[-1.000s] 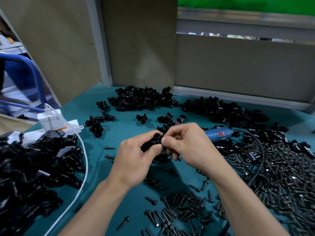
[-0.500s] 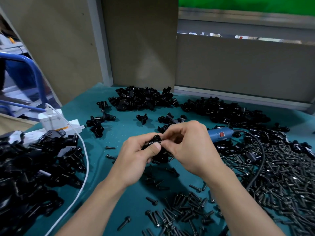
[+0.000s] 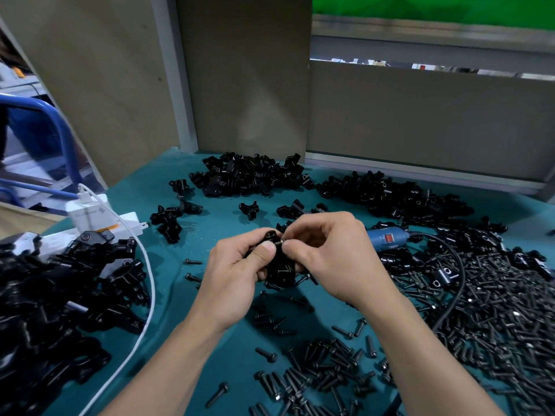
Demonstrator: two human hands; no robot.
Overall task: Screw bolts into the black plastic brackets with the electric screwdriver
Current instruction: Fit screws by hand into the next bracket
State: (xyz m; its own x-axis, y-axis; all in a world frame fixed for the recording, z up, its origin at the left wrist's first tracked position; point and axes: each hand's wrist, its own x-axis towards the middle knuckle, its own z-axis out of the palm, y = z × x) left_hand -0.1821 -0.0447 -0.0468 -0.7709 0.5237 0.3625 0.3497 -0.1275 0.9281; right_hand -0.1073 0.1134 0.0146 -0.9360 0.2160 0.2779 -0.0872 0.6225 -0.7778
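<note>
Left hand: the left hand, at frame centre, is curled round a black plastic bracket. The thumb lies flat on the bracket's near face and the other fingers wrap behind it.
Right hand: the right hand meets the left just right of centre. Its thumb and forefinger are pressed together on a small dark bolt, and the remaining fingers are curled in above.
Bracket and bolt: the bracket sits between the two hands, lifted off the teal table mat. The bolt's tip is at the bracket's upper right edge, just beside the left thumbnail. Whether it is already in a hole cannot be told.
Screwdriver: the blue electric screwdriver lies on the mat just right of the right hand, untouched. It has a red patch on its body, and its black cable loops down toward the lower right.
Bolt supply: a dense heap of black bolts fills the right side, with loose black bolts scattered at bottom centre.
Bracket supply: heaps of small black brackets lie at upper centre, running on to the right.
Left edge: a pile of larger black parts lies beside a white charger block and its white cable.
Writing: there is faint grey print on the charger, too small to read, and no legible label on the screwdriver.
</note>
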